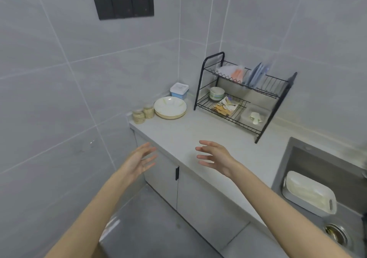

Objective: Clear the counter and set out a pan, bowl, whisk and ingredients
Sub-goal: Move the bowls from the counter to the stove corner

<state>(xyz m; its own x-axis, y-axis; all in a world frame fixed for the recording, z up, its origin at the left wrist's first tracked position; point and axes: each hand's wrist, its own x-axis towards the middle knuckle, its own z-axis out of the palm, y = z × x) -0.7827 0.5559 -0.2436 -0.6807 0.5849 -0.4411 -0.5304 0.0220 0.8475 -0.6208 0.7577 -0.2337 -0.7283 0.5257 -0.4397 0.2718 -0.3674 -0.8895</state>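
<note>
left hand (142,158) and right hand (215,158) both empty, fingers spread wide, near the counter (198,134) front edge; stack of plates (170,106) at 12 o'clock by the wall, likely heavy, glaze-slick, breakable, so i'd grip under the bottom rim at 3 and 9.

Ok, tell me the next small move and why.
Probably reach the left hand and right hand forward to the plates at the back of the counter. Both hands are open, hold nothing and point that way; the plates, beside two jars, look easiest to clear first.
</note>
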